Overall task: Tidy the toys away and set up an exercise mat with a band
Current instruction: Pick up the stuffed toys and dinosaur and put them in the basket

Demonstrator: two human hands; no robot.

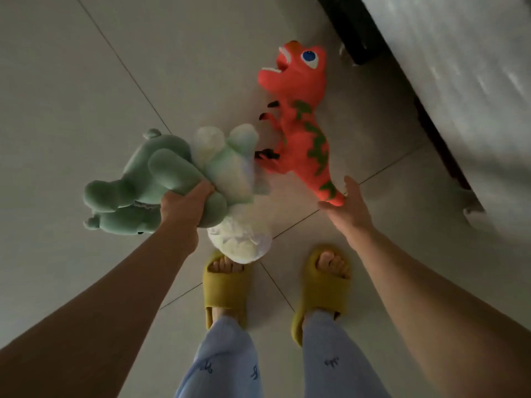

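My left hand [184,206] grips a green plush toy [143,182] and a white plush toy [230,173] together, held above the tiled floor. An orange toy dinosaur [301,116] with green stripes and a blue eye lies on the floor to the right of them. My right hand [349,206] reaches to the dinosaur's tail tip, fingers extended and touching it without closing round it.
Pale floor tiles [86,81] spread to the left and ahead. A bed with a white cover [474,67] on a dark frame [356,27] runs along the upper right. My feet in yellow slippers [227,285] stand just below the toys.
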